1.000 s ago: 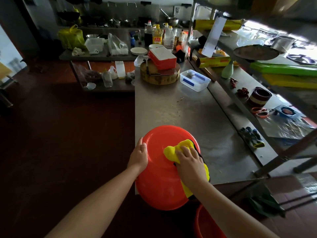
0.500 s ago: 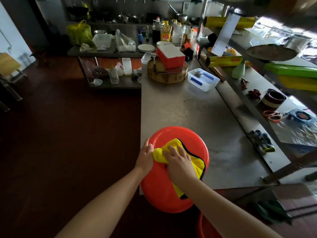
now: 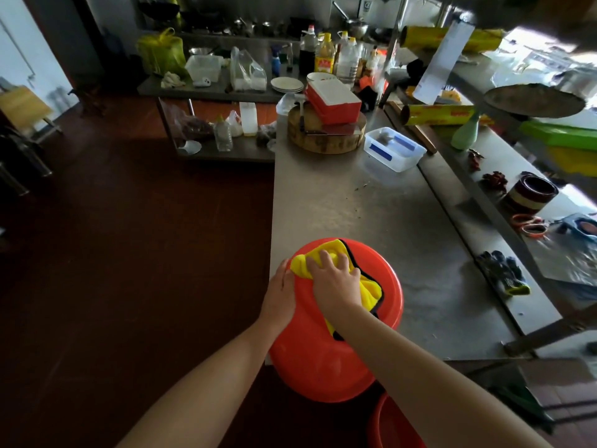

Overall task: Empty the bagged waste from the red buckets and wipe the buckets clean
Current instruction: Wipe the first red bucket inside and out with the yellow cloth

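Commercial kitchen: steel table (image 3: 371, 202), woks (image 3: 158, 9).

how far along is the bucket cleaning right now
Done, apparently: the red bucket lies upturned on the table edge with no bag in sight. In hand: the right hand presses a yellow cloth on its base while the left hand steadies its side. Left: a second red bucket shows at the bottom edge; its state cannot be told.
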Available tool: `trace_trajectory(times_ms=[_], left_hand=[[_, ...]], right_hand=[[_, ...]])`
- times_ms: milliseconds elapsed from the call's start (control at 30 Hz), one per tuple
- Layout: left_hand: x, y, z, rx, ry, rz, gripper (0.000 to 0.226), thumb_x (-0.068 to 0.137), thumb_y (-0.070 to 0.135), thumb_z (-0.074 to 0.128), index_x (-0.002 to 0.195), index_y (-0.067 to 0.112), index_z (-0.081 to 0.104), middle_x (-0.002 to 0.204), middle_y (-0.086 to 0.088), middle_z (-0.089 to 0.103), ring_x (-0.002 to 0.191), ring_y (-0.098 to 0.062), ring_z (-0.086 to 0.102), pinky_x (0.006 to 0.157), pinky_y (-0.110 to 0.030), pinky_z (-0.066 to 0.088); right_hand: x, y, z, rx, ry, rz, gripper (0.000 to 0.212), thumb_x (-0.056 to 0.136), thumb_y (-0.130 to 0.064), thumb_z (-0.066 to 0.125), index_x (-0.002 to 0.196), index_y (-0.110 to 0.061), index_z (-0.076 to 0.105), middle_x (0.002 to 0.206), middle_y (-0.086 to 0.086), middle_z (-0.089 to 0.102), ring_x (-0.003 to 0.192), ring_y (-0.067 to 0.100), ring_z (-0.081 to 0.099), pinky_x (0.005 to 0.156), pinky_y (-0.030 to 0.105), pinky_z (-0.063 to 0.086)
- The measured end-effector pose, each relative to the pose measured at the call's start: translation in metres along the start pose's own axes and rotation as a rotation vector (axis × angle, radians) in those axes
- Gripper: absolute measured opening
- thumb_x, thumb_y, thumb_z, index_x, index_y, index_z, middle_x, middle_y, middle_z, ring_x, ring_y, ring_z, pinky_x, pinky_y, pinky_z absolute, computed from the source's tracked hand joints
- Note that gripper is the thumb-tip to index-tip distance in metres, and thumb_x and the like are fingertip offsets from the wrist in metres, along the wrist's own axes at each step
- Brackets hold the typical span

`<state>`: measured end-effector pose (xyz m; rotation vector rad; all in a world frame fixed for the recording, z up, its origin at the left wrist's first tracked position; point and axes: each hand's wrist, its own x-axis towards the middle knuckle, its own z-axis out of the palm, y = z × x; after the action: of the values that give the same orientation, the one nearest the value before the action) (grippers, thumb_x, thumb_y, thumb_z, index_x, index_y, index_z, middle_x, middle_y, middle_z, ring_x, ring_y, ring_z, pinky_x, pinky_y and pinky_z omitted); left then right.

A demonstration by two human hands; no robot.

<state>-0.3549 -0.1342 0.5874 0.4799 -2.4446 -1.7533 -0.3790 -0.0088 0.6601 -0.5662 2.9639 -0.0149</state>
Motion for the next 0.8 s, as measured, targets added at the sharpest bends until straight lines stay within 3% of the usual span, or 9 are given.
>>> trace_trajectory(times_ms=[367,533,800], left_hand=[[-0.008,0.001,0.000,-0.003,-0.026,0.010,0.049,0.111,0.035,0.024,0.158,0.024,0.029,0.159,-0.001,0.037,0.141,-0.009,0.035,0.107,-0.019,0.024],[-0.002,0.002,0.000,0.019,-0.029,-0.060,0.050,0.110,0.038,0.023,0.159,0.027,0.025,0.162,-0.001,0.033,0.147,-0.018,0.032,0.105,-0.019,0.022],[0.000,-0.001,0.002,0.022,-0.022,-0.069,0.048,0.108,0.045,0.024,0.155,0.038,0.030,0.153,0.002,0.046,0.139,-0.018,0.044,0.104,-0.025,0.030]], right_hand=[[-0.091,0.020,0.016,0.029,-0.032,-0.082,0.063,0.100,-0.024,0.050,0.156,-0.036,0.022,0.164,-0.004,0.015,0.151,0.036,0.007,0.111,0.058,0.032],[-0.073,0.019,0.013,0.056,-0.019,-0.080,0.060,0.102,-0.024,0.048,0.155,-0.038,0.024,0.162,-0.003,0.015,0.150,0.037,0.008,0.112,0.059,0.030],[0.006,0.020,0.002,0.082,0.036,0.033,0.056,0.101,-0.017,0.039,0.154,-0.033,0.029,0.162,0.004,0.018,0.147,0.043,0.012,0.110,0.063,0.026]])
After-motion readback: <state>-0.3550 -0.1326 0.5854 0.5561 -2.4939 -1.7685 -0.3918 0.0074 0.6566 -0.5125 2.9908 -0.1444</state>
